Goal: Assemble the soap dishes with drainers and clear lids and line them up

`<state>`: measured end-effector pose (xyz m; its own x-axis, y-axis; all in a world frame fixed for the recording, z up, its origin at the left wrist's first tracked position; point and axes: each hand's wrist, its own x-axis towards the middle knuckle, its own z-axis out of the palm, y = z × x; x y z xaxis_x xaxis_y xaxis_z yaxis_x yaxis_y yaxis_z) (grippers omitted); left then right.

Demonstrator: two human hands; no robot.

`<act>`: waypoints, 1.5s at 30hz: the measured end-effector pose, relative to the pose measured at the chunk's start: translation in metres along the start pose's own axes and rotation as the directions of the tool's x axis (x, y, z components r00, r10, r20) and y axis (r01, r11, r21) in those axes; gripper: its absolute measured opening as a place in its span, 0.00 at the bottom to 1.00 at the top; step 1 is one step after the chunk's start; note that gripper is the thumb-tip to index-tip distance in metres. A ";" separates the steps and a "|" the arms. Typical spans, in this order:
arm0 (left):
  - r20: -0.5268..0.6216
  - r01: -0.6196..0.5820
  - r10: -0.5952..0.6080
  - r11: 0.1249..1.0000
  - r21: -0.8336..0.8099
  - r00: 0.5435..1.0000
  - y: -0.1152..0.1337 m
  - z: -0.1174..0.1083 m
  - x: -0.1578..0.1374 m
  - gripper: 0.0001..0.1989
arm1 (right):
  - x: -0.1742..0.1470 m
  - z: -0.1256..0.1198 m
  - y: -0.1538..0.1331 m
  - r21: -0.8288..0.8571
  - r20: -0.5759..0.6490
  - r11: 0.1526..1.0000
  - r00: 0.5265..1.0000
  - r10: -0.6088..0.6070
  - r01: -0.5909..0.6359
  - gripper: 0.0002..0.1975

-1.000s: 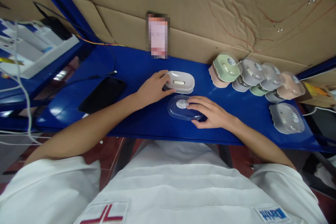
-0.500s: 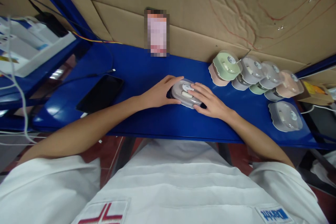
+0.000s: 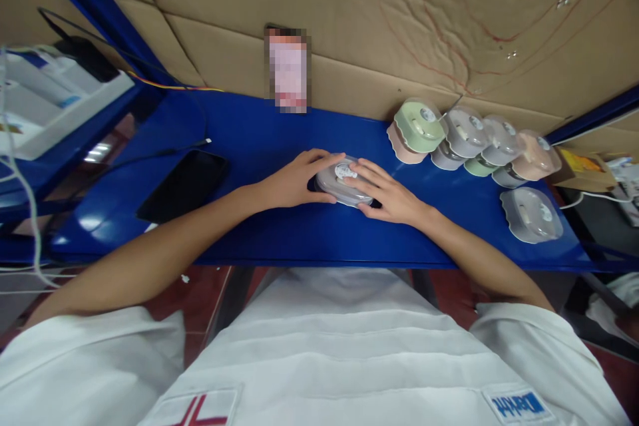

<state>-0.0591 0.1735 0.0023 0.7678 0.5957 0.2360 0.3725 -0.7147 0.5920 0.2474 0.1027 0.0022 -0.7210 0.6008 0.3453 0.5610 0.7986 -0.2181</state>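
Note:
Between my two hands, a grey scalloped-edged container [image 3: 335, 181] with a clear domed lid and a round white sticker rests on the blue table [image 3: 299, 239]. My left hand [image 3: 293, 181] grips its left side, with the thumb and fingers spread around the edge. My right hand [image 3: 394, 196] is closed over its right side, the fingers lying across the lid and the thumb at the near edge. These fingers hide part of the lid.
Similar lidded containers [image 3: 469, 132] in green, grey and pink stand stacked at the back right, with one grey container [image 3: 532, 214] nearer. A black phone [image 3: 184, 185] lies left beside a cable [image 3: 174, 150]. A blurred-out screen [image 3: 288, 73] leans on the cardboard [image 3: 344, 80].
The whole view has shifted slightly, so things on the table appear further left. My right fingers now cover the small white piece on the lid. Both hands stay on the container.

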 end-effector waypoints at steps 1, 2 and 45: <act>0.006 0.006 -0.006 1.000 -0.006 1.000 0.001 -0.003 0.001 0.49 | 0.000 0.000 0.000 0.016 0.005 1.000 1.000 0.005 -0.005 0.31; 0.013 0.011 -0.011 1.000 -0.012 1.000 0.002 -0.005 0.001 0.48 | 0.001 0.000 0.000 0.030 0.009 0.999 1.000 0.009 -0.009 0.31; 0.042 0.064 -0.068 0.993 0.098 0.997 0.013 -0.034 -0.007 0.44 | -0.035 -0.068 0.077 -0.147 -0.594 0.745 0.660 0.459 -0.651 0.35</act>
<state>-0.0778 0.1726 0.0341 0.7619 0.6270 0.1626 0.4699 -0.7078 0.5274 0.3434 0.1410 0.0354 0.0235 0.7416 0.6704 0.9470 0.1984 -0.2527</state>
